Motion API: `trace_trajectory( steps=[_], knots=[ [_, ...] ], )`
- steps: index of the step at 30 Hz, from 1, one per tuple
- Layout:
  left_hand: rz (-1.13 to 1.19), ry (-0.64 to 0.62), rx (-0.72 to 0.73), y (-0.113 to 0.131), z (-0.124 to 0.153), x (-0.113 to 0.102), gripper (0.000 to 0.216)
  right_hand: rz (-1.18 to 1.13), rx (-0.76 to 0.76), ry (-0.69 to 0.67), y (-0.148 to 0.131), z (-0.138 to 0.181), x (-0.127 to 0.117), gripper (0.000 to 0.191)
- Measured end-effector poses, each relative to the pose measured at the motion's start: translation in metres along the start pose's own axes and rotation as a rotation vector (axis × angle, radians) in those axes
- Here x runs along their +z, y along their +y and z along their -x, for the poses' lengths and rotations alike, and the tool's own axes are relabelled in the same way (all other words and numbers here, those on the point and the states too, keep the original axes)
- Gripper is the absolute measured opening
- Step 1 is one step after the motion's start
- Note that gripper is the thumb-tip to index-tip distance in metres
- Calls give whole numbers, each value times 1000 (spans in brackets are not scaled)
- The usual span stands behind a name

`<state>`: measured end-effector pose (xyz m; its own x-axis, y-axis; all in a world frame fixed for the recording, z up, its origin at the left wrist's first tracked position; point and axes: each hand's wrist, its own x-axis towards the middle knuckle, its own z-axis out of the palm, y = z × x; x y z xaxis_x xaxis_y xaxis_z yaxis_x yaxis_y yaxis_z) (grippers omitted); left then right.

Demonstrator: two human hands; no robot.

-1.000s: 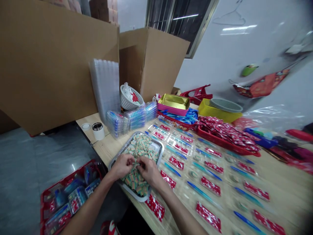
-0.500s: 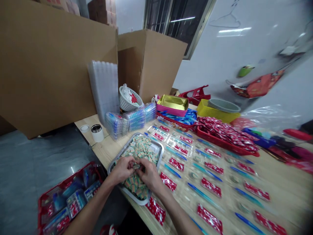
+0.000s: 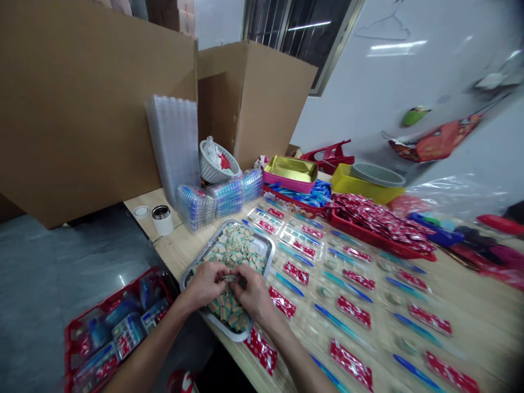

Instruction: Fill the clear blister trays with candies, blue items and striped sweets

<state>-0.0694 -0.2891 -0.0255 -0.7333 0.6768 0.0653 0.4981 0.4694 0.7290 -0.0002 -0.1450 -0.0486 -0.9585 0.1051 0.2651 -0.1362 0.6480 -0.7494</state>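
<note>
My left hand (image 3: 211, 283) and my right hand (image 3: 249, 288) meet over a metal tray (image 3: 268, 252) heaped with small tan-and-green striped pieces (image 3: 237, 240). Pinched between the fingertips of both hands is a short row of these pieces (image 3: 230, 278); fingers cover part of it. Right of the tray, clear plastic blister trays lie in rows, each with a red patterned packet (image 3: 296, 273) and a blue pen (image 3: 289, 284). Some also hold a small pale bundle (image 3: 325, 290), too blurred to make out.
Stacked clear packs (image 3: 196, 210) and a white cup (image 3: 162, 220) stand behind the tray. A red bin (image 3: 158, 236) holds red packets; another tub (image 3: 292, 202) holds blue pens. Below the table's left edge is a red crate (image 3: 71, 338) of filled packs. Large cardboard boxes (image 3: 102, 109) rise behind.
The fingertips have shifted slightly around the row of pieces, which shows more clearly now. My view has tilted a little; the things on the table look unchanged.
</note>
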Motion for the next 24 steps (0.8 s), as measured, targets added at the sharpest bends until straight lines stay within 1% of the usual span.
trace_trajectory(
  steps=[2, 5, 8, 14, 19, 24],
  knots=[
    [-16, 3, -13, -1, 1, -1, 17, -10, 15, -22, -1, 0, 0, 24],
    [-72, -24, -29, -5, 1, 0, 21, 45, 22, -32, 0, 1, 1, 26],
    [-110, -34, -34, -8, 1, 3, 18, 49, 38, -12, 1, 3, 3, 27],
    [-98, -53, -21, -4, 0, 4, 15, -19, 23, -44, 0, 3, 4, 27],
    [-72, -57, -44, -4, 2, 1, 13, 1, -5, -17, -1, 4, 4, 26],
    [-54, -8, -56, 1, 1, 1, 22, 63, -51, 35, -2, 6, 3, 30]
  ],
)
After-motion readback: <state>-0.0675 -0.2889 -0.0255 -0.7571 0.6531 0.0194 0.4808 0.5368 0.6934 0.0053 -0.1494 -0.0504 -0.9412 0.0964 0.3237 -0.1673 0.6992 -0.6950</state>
